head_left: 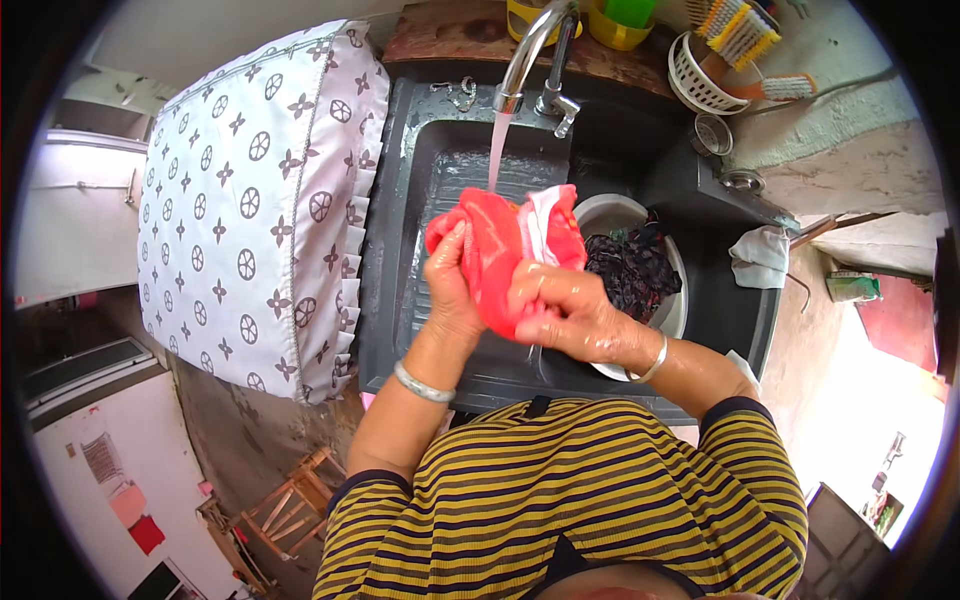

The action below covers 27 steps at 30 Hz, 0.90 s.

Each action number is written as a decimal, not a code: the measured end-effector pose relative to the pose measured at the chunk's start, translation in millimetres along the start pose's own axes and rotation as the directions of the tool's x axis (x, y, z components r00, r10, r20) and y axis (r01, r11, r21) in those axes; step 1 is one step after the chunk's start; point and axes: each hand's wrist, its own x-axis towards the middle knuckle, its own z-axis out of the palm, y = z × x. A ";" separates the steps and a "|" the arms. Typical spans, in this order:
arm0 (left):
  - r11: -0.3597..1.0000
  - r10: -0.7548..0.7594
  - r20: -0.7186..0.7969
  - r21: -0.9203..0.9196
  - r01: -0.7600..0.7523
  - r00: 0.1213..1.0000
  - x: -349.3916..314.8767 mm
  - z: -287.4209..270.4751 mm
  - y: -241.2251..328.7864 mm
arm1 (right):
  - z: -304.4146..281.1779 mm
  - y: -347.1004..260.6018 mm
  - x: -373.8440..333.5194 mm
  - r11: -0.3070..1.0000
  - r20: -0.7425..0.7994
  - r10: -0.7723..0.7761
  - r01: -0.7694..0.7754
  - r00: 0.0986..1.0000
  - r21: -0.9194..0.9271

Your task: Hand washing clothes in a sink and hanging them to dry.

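Note:
A wet red cloth (488, 250) with a white and patterned part is bunched up between my two hands above the dark sink (412, 240). My left hand (450, 280) grips its left side, the fingers partly hidden behind it. On the lower right, my right hand (568, 308) is closed round a fold, fingers curled in. From the curved metal tap (520, 62), a stream of water (498, 150) runs down to the cloth's upper edge. Below, water drips into the sink, whose ribbed washboard surface (510, 172) shows behind the cloth.
Right of my hands, a pale basin (598, 208) holds dark patterned clothing (630, 275). A grey rag (760, 258) hangs over the sink's right edge. Brushes (738, 38) stand in a white basket (695, 85) at the back right. A white patterned cover (235, 210) stands close on the left.

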 end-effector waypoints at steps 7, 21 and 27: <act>0.879 -0.325 0.197 0.422 0.219 0.925 0.5 -12.7 21.9 | -59.8 86.7 -4.7 0.908 -0.259 0.412 -0.372 0.873 0.193; -0.521 0.105 0.123 0.852 -0.050 0.987 5.5 -81.8 -37.6 | -21.0 190.7 102.6 0.570 -0.410 0.283 -0.496 0.867 -0.655; -0.625 -0.065 0.069 0.775 -0.095 0.995 6.2 -51.9 -31.2 | 24.4 140.6 33.4 0.442 -0.011 -0.373 0.167 0.928 -0.881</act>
